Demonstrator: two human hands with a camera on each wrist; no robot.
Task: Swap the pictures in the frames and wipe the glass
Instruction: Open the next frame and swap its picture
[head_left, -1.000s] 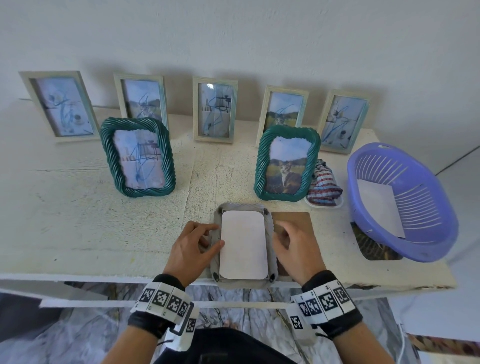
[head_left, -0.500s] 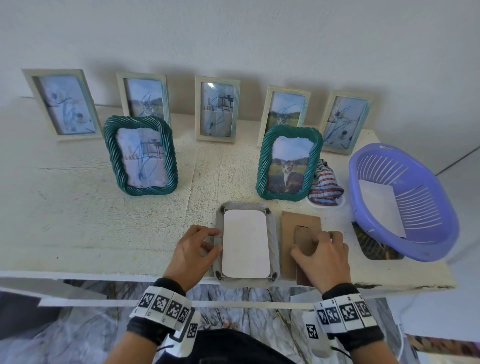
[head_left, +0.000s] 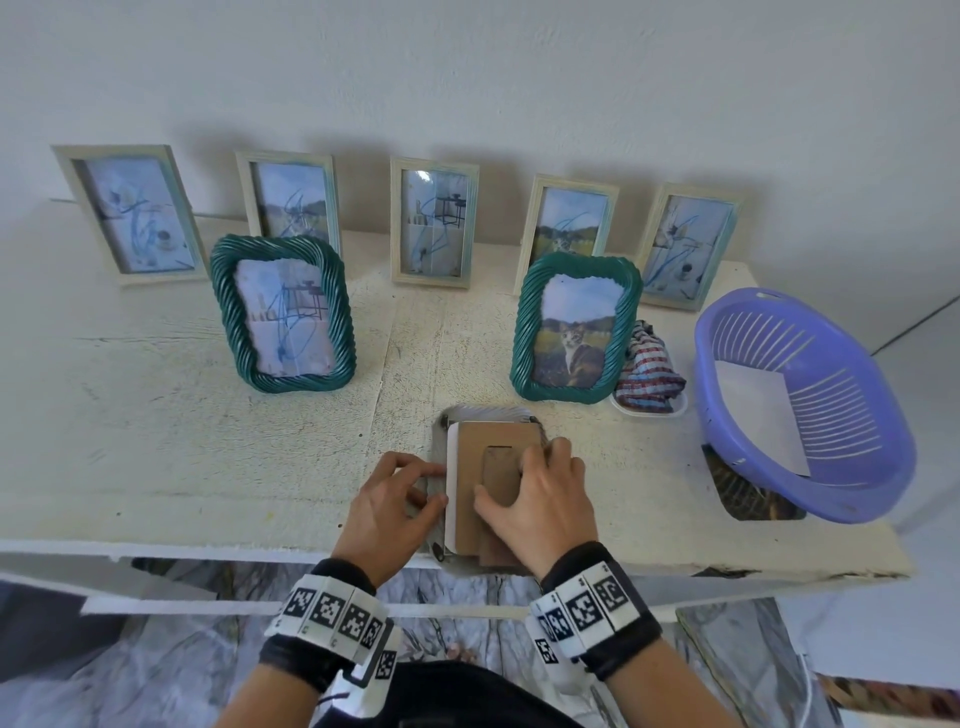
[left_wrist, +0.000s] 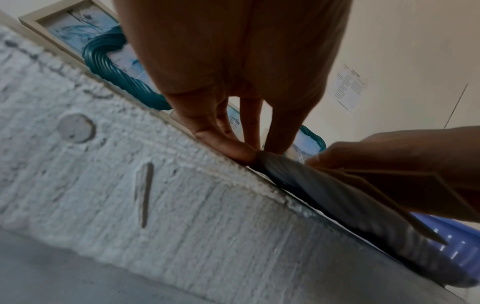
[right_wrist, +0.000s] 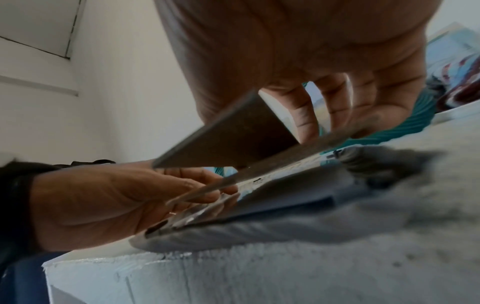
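Note:
A grey frame (head_left: 439, 452) lies face down at the table's front edge, and a white picture back (head_left: 452, 483) shows inside it. My left hand (head_left: 434, 486) pinches the frame's left rim between thumb and fingers, as the left wrist view also shows at the hand (left_wrist: 246, 144) and frame (left_wrist: 337, 195). My right hand (head_left: 514, 470) grips a brown backing board (head_left: 493, 436) with its stand flap. It holds the board tilted over the frame, covering most of the white sheet. In the right wrist view the board (right_wrist: 233, 135) slants above the frame (right_wrist: 259, 232).
Two green twisted frames (head_left: 283, 317) (head_left: 574, 327) stand behind. Several pale frames (head_left: 434, 228) line the wall. A checked cloth (head_left: 649, 369) lies by a purple basket (head_left: 727, 364) holding a white sheet. A loose picture (head_left: 748, 488) lies under the basket.
My right hand picked up the brown backing board from the table right of the frame and brought it over the frame. The left hand stayed on the left rim.

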